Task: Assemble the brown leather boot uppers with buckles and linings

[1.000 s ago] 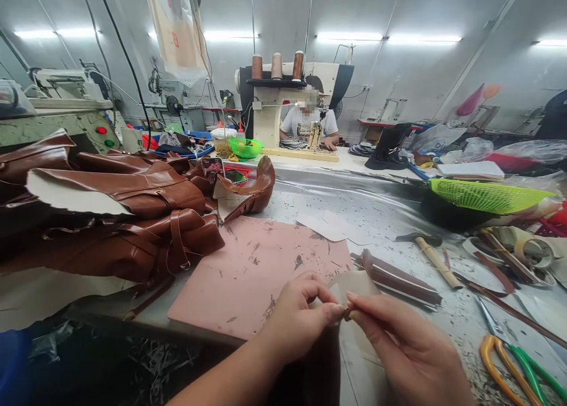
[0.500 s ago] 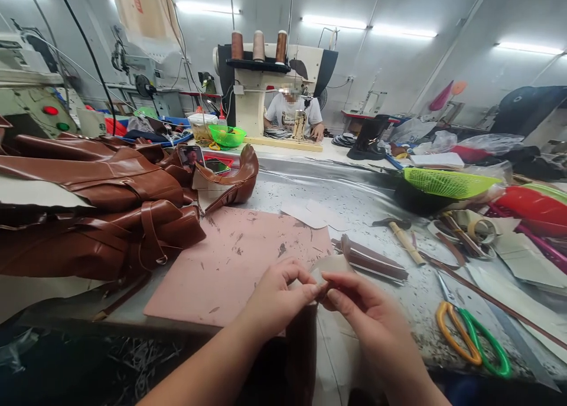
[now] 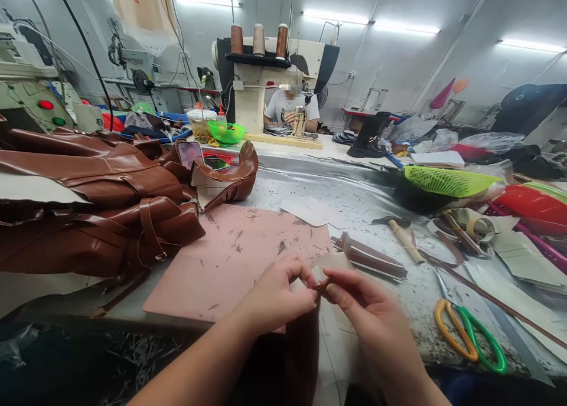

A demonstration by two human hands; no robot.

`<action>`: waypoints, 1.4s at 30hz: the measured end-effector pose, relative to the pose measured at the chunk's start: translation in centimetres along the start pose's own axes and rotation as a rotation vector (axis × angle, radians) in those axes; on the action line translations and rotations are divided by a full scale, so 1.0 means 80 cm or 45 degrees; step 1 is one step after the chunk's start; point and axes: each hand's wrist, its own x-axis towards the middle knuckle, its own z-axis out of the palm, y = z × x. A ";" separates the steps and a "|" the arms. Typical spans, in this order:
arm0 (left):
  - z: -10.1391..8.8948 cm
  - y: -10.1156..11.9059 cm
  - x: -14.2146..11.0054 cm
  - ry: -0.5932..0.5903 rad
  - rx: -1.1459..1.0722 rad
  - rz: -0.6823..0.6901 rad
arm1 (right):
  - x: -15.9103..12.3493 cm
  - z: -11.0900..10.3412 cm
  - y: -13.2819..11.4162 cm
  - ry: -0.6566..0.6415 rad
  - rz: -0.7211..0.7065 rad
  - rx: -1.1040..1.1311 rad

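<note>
Across the counter (image 3: pixel 305 179), a co-worker's hand (image 3: pixel 290 118) has come up off the surface to the front of a white shirt since half a second ago; the person's own two hands are in nearly the same place as then.

From the head view, the left hand (image 3: pixel 281 291) has its thumb and forefinger pinched together, and the right hand (image 3: pixel 372 314) is also narrowed to a thumb-and-finger pinch. Their fingertips meet at a small brown bit (image 3: pixel 321 287), held between them at the top of a brown leather piece (image 3: pixel 303 356). Whether the bit is joined to that piece cannot be told. The leather hangs below the hands at the counter's near edge, with its pale lining (image 3: pixel 332 353) showing to the right.

Just beyond the left hand lies a pink mat (image 3: pixel 230 264) dotted with dark scraps. Brown boots (image 3: pixel 106 170) are heaped on the left, near a phone (image 3: pixel 190 154). Past the right hand lie brown strips (image 3: pixel 374 259), then a hammer (image 3: pixel 405 241). Scissors (image 3: pixel 467 335) with one orange and one green handle lie farther right. Behind the mat, a sewing machine (image 3: pixel 250 99) carries three thread spools (image 3: pixel 259 40).
</note>
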 end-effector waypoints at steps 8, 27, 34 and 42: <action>0.003 0.001 0.003 0.028 -0.012 -0.033 | 0.000 -0.001 -0.003 0.025 -0.104 -0.097; 0.003 -0.002 0.005 0.063 -0.090 -0.030 | -0.006 0.002 0.003 0.006 -0.370 -0.243; 0.005 -0.006 0.005 0.119 -0.142 -0.003 | -0.006 0.005 0.006 0.008 -0.405 -0.283; 0.005 -0.004 0.006 0.086 -0.084 -0.005 | -0.004 0.004 -0.001 0.009 -0.296 -0.208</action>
